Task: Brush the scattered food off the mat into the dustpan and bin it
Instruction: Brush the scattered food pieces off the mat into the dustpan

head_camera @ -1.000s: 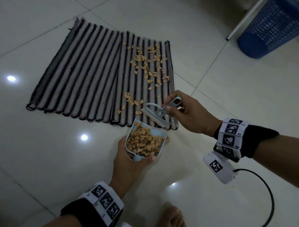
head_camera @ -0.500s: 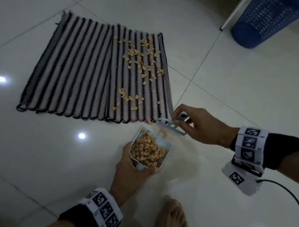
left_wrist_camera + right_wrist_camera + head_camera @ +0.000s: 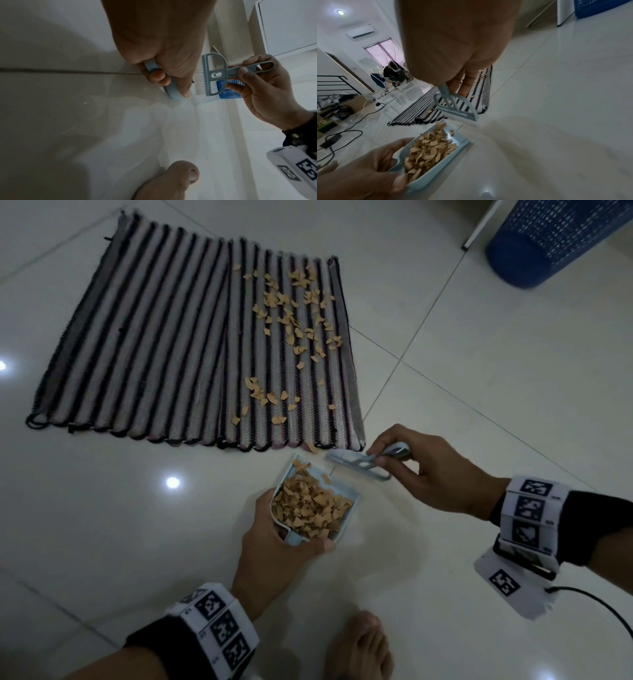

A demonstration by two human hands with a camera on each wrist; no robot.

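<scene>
While crouched over pale floor tiles [image 3: 445,412], sweeping crumbs from mat to dustpan.

Far left, striped mat [image 3: 137,337] flat on floor, scattered food [image 3: 294,316] strewn over its right part. Just below mat's near edge, left hand [image 3: 274,546] wrapped round handle of pale blue dustpan [image 3: 346,498], heaped with tan flakes. Beside it to the right, right hand [image 3: 424,474] pinching handle of small brush [image 3: 356,462], bristles close to pan's mouth. Upper right, well apart, blue mesh bin [image 3: 548,241]. Bare foot [image 3: 359,645] at bottom edge.
</scene>
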